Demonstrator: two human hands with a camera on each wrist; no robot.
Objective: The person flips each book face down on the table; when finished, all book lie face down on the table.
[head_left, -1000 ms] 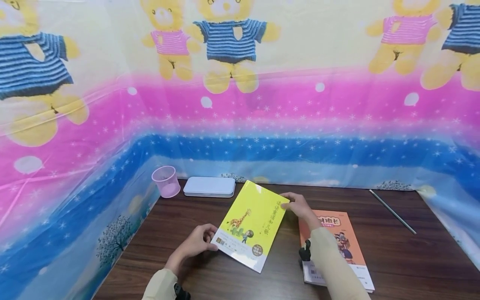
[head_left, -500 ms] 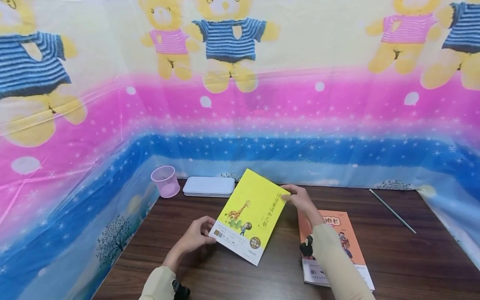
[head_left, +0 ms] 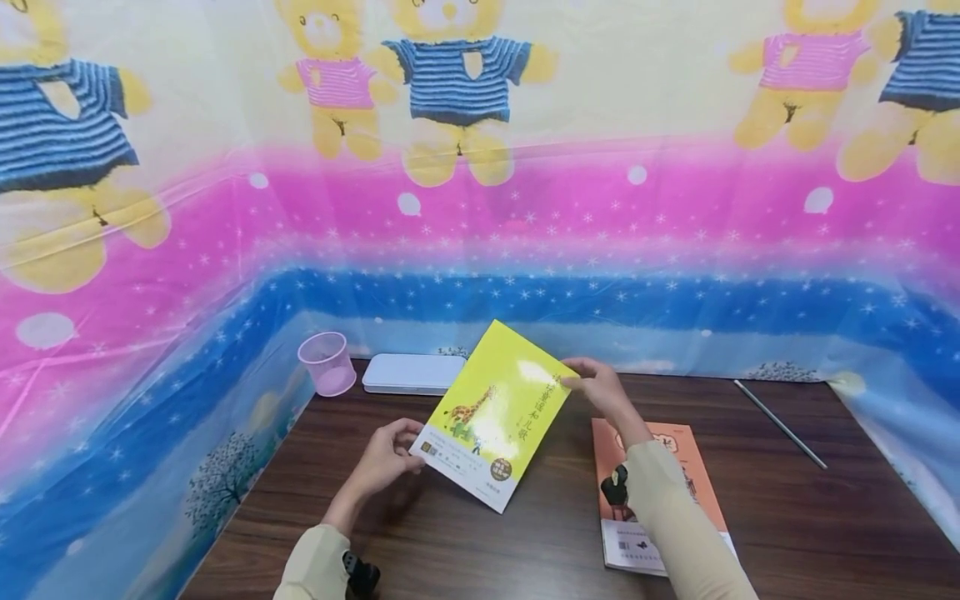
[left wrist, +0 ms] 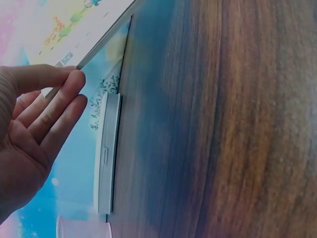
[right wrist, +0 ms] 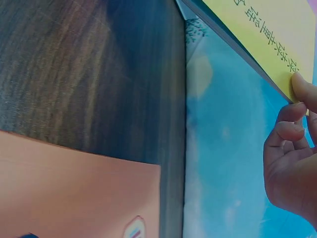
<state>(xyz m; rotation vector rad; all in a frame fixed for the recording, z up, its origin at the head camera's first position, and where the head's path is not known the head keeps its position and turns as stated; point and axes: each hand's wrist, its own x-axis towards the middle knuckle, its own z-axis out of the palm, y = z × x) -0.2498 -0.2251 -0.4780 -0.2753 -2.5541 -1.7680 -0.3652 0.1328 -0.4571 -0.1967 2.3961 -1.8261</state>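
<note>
Dark wood-grain worktop (head_left: 810, 533); yellow book (head_left: 492, 417) held tilted above it, left of orange book (head_left: 628, 543), left hand (head_left: 384, 458) and right hand (head_left: 604, 390) pinching opposite corners. Probably light, bendy, cover slick; best gripped by edges.

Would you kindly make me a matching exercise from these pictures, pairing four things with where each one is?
1. yellow book
2. orange book
3. pink cup
4. thin stick

A. left of the white case
B. gripped by the left hand and right hand
C. farthest right on the table
D. partly hidden by the right sleeve

Pairs: 1-B, 2-D, 3-A, 4-C.
</note>
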